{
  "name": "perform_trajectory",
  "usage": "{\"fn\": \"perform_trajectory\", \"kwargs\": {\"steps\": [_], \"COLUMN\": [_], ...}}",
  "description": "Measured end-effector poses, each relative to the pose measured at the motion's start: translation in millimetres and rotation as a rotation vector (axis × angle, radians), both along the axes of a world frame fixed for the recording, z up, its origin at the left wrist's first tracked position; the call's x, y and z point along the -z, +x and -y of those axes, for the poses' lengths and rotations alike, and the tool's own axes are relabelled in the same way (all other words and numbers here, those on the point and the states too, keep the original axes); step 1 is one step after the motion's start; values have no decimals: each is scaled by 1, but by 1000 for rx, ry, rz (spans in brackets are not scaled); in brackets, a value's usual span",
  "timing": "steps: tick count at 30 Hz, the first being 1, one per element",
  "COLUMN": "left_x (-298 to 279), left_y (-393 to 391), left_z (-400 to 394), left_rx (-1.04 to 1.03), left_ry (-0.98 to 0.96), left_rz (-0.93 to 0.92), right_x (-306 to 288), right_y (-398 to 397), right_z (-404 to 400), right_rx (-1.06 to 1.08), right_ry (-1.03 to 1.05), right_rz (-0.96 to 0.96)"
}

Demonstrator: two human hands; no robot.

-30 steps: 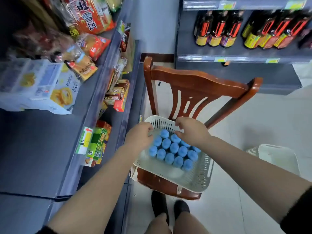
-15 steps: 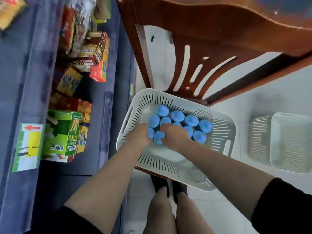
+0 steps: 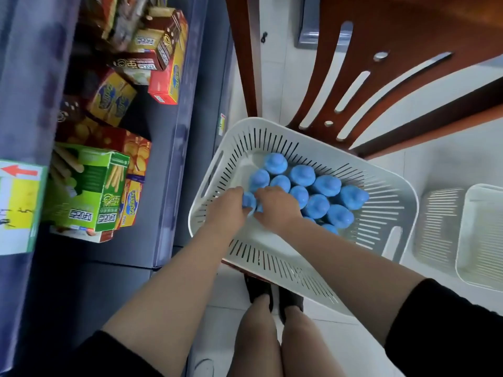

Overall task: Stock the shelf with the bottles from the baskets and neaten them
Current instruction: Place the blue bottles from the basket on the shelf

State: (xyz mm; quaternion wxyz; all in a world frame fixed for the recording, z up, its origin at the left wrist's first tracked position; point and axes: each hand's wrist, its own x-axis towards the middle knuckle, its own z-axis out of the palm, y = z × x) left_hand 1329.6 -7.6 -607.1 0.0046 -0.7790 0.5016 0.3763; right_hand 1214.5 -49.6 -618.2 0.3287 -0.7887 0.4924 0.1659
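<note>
Both hands reach down into the white basket (image 3: pixel 394 213) that sits on the seat of the wooden chair (image 3: pixel 408 63). Left hand (image 3: pixel 226 210), at about 9 o'clock of the cluster, has its fingers curled around the blue cap of one bottle (image 3: pixel 249 200); right hand (image 3: pixel 277 209), just beside it, curls over the caps at the near edge of the group, though whether it truly grips one I cannot tell, since the fingertips are hidden. Blue-capped bottles (image 3: pixel 324 186) stand packed together, upright, toward the 1 o'clock part of the basket, with bare floor of the basket showing at 7 o'clock. A second, seemingly empty basket (image 3: pixel 479 240) lies on the floor at 3 o'clock. Shelving (image 3: pixel 168 164) runs along 9 o'clock, holding snack boxes, a green box (image 3: pixel 89 191) among them; no blue-capped bottle shows on it in this view. Judging by that, stocking is somewhere in the middle at best: one basket looks finished, about a dozen bottles wait here, and the neatening is not yet in sight.
</note>
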Motion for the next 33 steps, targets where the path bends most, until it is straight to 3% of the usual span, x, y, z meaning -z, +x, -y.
{"fn": "perform_trajectory", "kwargs": {"steps": [7, 19, 22, 28, 33], "left_x": [-91, -344, -411, -521, -579], "left_y": [11, 28, 31, 34, 36], "left_z": [-13, -58, -87, -157, -224], "left_rx": [-5, -290, -342, -412, -554], "left_ry": [-182, -775, -916, -1172, -1373], "left_rz": [-28, -396, -460, -420, -257], "right_x": [-79, -315, -379, -483, -538], "right_y": [-6, -1, 7, 33, 69], "right_z": [5, 2, -13, -59, -118], "right_rx": [-86, -182, -214, -385, -477], "right_ry": [24, 48, 156, 374, 378], "right_rz": [91, 679, 879, 1120, 1289]}}
